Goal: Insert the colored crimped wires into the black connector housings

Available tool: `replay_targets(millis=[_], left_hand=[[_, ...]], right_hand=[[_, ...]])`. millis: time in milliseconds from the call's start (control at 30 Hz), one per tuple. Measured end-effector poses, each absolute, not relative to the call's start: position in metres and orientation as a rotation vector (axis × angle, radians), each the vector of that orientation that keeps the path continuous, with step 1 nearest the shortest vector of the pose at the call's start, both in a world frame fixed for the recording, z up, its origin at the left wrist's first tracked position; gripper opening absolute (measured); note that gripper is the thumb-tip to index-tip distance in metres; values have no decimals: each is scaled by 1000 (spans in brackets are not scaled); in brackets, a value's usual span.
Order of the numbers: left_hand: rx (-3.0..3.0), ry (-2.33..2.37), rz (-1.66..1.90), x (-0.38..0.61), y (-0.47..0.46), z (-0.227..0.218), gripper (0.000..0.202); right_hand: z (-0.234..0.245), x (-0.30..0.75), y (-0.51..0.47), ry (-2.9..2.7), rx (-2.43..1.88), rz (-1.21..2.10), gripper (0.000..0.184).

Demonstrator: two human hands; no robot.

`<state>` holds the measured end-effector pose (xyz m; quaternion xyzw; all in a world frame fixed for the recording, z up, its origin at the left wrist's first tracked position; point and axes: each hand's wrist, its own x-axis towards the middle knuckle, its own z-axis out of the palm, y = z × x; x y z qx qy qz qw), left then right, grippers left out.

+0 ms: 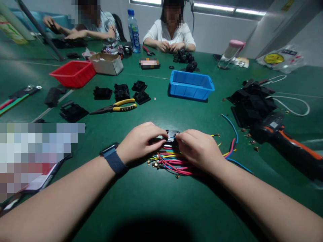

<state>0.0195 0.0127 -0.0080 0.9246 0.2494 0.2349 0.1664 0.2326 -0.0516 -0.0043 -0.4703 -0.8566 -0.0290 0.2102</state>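
A small black plastic housing [173, 132] is between my hands, low over the table, its lower part hidden by fingers. My left hand [145, 139], with a watch on the wrist, pinches its left side between thumb and fingertips. The fingers of my right hand [196, 144] are closed at its right side, and a bit of blue shows by the fingertips; what they grip is hidden. Just below lies a bundle of red, yellow and blue wires [174, 164] with brass-coloured terminals, partly under my right hand. A loose blue wire [232, 126] curves to the right of it.
Yellow-handled pliers [116, 107] and several black housings [121, 92] lie ahead on the left. Beyond are a red bin [75, 74], a cardboard box [108, 64] and a blue bin [191, 85]. A black-orange tool [290, 141] lies right. Two people sit across the table.
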Motion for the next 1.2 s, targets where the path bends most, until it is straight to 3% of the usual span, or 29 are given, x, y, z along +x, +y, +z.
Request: replay_targets(millis=[900, 1200], left_hand=[[2807, 492, 667, 16, 21, -2, 23], [2109, 882, 693, 29, 21, -10, 13]], right_hand=[[-4, 235, -49, -2380, -1285, -88, 18], [-4, 233, -49, -2350, -1342, -110, 18]])
